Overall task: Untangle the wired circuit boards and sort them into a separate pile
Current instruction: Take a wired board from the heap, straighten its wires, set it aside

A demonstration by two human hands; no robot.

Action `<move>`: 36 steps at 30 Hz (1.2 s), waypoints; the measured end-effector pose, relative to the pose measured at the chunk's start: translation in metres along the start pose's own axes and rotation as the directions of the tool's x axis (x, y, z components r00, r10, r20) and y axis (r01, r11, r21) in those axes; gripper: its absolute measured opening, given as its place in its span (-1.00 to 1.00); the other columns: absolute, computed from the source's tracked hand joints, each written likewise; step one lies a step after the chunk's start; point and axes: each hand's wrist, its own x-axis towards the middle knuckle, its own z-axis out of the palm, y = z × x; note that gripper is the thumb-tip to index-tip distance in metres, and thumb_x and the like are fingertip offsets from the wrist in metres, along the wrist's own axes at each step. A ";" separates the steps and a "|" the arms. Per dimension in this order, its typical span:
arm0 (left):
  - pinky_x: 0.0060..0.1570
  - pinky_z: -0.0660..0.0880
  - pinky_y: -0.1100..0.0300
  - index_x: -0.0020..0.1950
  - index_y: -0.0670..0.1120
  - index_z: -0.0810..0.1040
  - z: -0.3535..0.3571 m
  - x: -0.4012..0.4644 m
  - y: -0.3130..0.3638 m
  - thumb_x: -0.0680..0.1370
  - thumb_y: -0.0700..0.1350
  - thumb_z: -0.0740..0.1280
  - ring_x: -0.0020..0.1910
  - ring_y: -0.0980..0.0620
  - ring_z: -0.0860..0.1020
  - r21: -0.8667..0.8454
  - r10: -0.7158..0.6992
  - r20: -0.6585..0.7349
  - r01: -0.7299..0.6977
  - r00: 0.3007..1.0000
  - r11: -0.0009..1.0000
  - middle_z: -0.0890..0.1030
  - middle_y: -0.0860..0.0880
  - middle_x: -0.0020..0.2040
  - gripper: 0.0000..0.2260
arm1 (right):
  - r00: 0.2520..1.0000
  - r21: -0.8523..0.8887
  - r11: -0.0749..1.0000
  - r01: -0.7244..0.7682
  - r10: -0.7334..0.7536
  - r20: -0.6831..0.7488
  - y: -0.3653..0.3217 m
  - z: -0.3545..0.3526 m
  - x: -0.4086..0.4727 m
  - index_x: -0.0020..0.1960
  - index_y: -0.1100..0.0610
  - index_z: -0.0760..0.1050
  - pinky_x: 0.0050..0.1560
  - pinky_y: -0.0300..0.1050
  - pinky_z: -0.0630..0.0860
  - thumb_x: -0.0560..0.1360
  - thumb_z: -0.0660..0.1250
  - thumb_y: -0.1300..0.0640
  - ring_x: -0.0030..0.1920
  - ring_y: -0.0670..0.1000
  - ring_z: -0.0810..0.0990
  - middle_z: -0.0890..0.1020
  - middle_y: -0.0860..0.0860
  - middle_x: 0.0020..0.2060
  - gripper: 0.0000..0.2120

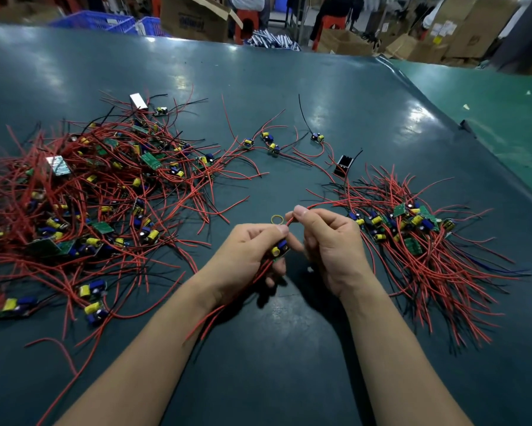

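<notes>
Two bare hands meet near the middle of a dark teal worktop, seen from above. The left hand has its fingers curled around a small circuit board carrying a yellow and a blue component, with red wires trailing from under the palm toward the near edge. The right hand pinches a red wire between thumb and forefinger, just beside the left hand's fingertips; the wire arcs away to the right. A small yellow rubber band lies on the worktop just beyond the fingers. To the left sprawls a large tangled heap of boards and red and black wires. To the right sits a smaller pile with its wires fanned toward the near right. A few loose boards lie farther off, between the two piles, near a small black part. Cardboard boxes and blue crates stand beyond the far edge.
</notes>
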 end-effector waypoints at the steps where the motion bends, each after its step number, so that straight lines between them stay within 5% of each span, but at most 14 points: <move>1: -0.54 0.36 0.29 -0.26 -0.05 0.67 0.001 0.000 0.000 0.66 -0.08 0.17 -0.51 -0.05 0.42 0.042 0.003 -0.011 -0.003 1.000 0.999 0.49 -0.06 -0.50 -0.62 | 0.999 -0.038 0.999 0.022 -0.023 -0.030 0.001 0.000 0.000 -0.26 0.14 0.69 -0.45 -0.28 0.25 0.52 0.38 0.16 -0.57 -0.08 0.13 0.25 -0.05 -0.61 -0.79; 5: -0.56 0.38 0.29 -0.33 -0.04 0.63 0.002 0.000 0.002 0.64 -0.07 0.20 -0.59 0.00 0.44 0.081 0.013 -0.005 -0.013 1.000 0.997 0.53 -0.06 -0.46 -0.62 | 0.987 -0.082 0.991 0.103 -0.112 -0.111 0.000 -0.004 0.001 -0.23 0.13 0.67 -0.59 -0.33 0.11 0.55 0.37 0.15 -0.61 -0.14 0.18 0.33 -0.08 -0.60 -0.79; 13: -0.49 0.37 0.28 -0.38 -0.07 0.62 -0.002 0.000 0.003 0.50 -0.02 0.24 -0.54 -0.01 0.40 0.066 0.057 -0.015 -0.056 0.998 0.996 0.50 -0.07 -0.49 -0.69 | 0.917 -0.276 0.922 0.270 -0.334 -0.217 0.003 0.001 0.002 -0.20 0.06 0.60 -0.47 -0.26 0.31 0.55 0.39 0.16 -0.49 -0.10 0.39 0.58 -0.06 -0.40 -0.85; 20: -0.44 0.40 0.30 -0.38 -0.08 0.62 -0.001 -0.001 0.005 0.51 -0.03 0.23 -0.51 0.05 0.41 0.046 0.052 0.045 -0.054 0.998 0.997 0.52 -0.07 -0.49 -0.68 | 0.871 -0.023 0.954 0.298 -0.282 -0.402 0.002 -0.001 0.005 -0.19 0.11 0.65 -0.55 -0.29 0.33 0.48 0.46 0.23 -0.55 -0.09 0.42 0.67 0.01 -0.36 -0.92; 25: -0.44 0.39 0.30 -0.37 -0.08 0.62 -0.001 -0.002 0.006 0.52 -0.03 0.24 -0.51 0.04 0.41 0.056 0.037 0.057 -0.040 0.998 0.998 0.52 -0.08 -0.48 -0.68 | 0.871 0.045 0.946 0.321 -0.276 -0.406 0.002 -0.003 0.008 -0.16 0.14 0.58 -0.56 -0.29 0.30 0.48 0.44 0.31 -0.55 -0.09 0.41 0.64 0.04 -0.40 -0.90; 32: -0.45 0.39 0.32 -0.36 -0.11 0.60 -0.001 -0.005 0.008 0.65 -0.21 0.17 -0.51 0.08 0.42 0.102 0.037 0.065 -0.043 0.997 0.994 0.52 -0.09 -0.47 -0.59 | 0.811 -0.155 0.918 0.364 -0.395 -0.432 0.003 -0.003 0.006 -0.18 0.11 0.46 -0.24 -0.02 0.46 0.49 0.45 0.27 -0.36 0.07 0.55 0.62 0.24 -0.26 -0.81; 36: -0.44 0.39 0.31 -0.36 -0.11 0.60 0.001 -0.006 0.009 0.63 -0.20 0.20 -0.50 0.09 0.43 0.107 0.035 0.077 -0.043 0.996 0.993 0.52 -0.08 -0.48 -0.61 | 0.771 -0.251 0.880 0.403 -0.474 -0.425 0.001 -0.001 0.002 -0.20 0.08 0.40 -0.46 -0.18 0.41 0.53 0.41 0.23 -0.48 -0.01 0.49 0.66 0.09 -0.31 -0.78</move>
